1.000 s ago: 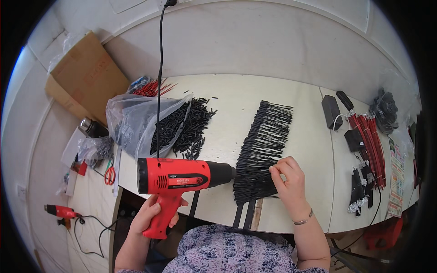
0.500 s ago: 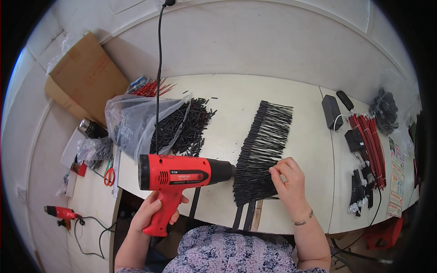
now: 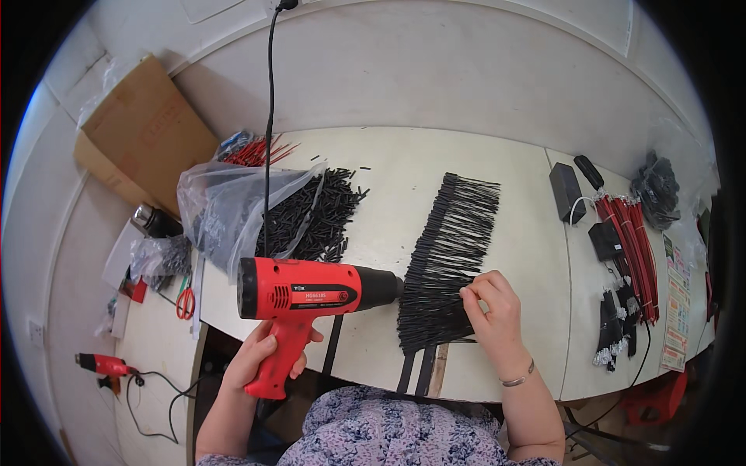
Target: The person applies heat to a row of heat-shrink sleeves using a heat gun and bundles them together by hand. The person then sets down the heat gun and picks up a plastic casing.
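My left hand [image 3: 260,359] is wrapped round the handle of a red heat gun [image 3: 303,289] with a black nozzle. The nozzle points right, its tip close to the left edge of a long slanting row of black wires [image 3: 454,225]. Black sleeves, apparently heat-shrink tubes [image 3: 420,260], line that left edge, side by side. At the near right part of the row, my right hand [image 3: 496,314] is closed in a pinch at the thin ends of the wires, seemingly on a black wire. Its fingertips partly hide what they hold.
Left of the row, short black tubes [image 3: 330,210] lie heaped beside a clear plastic bag [image 3: 217,202]. The heat gun's cord [image 3: 270,132] hangs from above. Bundled red wires [image 3: 629,248] and a black adapter [image 3: 566,192] lie at right. A second heat gun [image 3: 105,363] rests far left.
The heat gun in my left hand has risen slightly in the view, its nozzle shifting a little away from me along the row. My right hand stays nearly still.
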Demonstrator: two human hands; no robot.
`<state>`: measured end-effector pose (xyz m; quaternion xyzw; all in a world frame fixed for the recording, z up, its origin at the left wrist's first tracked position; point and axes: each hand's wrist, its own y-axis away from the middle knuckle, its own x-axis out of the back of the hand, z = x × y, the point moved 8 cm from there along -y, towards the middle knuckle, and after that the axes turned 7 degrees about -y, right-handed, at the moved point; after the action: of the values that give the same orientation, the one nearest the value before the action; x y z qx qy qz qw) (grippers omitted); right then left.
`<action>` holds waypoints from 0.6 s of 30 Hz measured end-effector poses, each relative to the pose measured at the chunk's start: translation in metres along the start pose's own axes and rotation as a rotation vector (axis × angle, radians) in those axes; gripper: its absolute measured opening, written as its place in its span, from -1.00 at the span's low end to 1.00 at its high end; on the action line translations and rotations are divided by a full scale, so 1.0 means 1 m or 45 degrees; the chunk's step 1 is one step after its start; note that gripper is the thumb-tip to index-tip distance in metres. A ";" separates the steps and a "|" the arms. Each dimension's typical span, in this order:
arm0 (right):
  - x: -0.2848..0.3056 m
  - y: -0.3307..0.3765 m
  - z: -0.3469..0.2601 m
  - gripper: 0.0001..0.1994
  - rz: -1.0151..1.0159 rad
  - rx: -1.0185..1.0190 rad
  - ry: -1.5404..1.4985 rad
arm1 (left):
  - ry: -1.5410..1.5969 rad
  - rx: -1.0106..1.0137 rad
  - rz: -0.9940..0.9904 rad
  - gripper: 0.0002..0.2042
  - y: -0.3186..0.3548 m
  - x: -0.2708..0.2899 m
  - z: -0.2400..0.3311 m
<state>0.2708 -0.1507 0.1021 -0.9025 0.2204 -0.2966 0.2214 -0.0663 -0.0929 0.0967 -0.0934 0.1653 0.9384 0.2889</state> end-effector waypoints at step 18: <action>0.001 0.000 0.003 -0.91 0.016 -0.004 0.004 | 0.016 -0.012 -0.055 -0.21 -0.008 -0.003 0.004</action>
<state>0.2736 -0.1505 0.1002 -0.9009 0.2271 -0.2963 0.2213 -0.0596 -0.0866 0.0995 -0.1042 0.1605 0.9321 0.3075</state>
